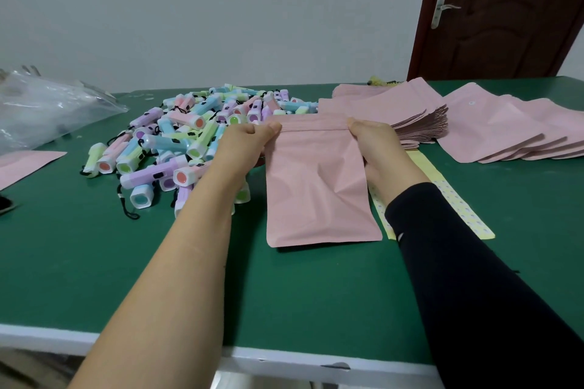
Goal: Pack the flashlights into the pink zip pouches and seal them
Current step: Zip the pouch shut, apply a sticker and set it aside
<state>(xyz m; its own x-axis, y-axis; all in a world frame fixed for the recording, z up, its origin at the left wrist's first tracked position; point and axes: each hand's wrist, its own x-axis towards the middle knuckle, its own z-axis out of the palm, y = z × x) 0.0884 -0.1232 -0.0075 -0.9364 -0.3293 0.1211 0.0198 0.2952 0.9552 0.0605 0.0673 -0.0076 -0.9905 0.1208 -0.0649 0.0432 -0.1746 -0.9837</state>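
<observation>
The fingers (268, 130) of the left hand (249, 142) are curling round and pinching the top left corner of a pink zip pouch (316, 186), and the fingers (356, 126) of the right hand (376, 143) are pinching its top right corner in the same way. Between the two grips the pouch's zip band is running as a straight ridge. Below the fingers, the pouch is hanging down as a flat matte rectangle with rounded bottom corners, creasing softly in the middle, and its lower edge is resting on the green desk (94, 262). Whether anything is lying inside it, I cannot tell.

Just left of and beyond the left fingers, the flashlights (189, 139) are lying in a loose heap: stubby pastel plastic bodies with squarish white heads, round coloured lenses and black cord loops. Farther left, a crumpled clear plastic bag (47, 107) is sitting on the desk. Just beyond the right fingers, a stack of flat pink pouches (407, 110) is fanning out, and more pink pouches (505, 132) are overlapping farther right. Under the right wrist, pale yellow strips (442, 186) with rows of small dots are lying flat. A black sleeve (474, 278) is covering the right forearm.
</observation>
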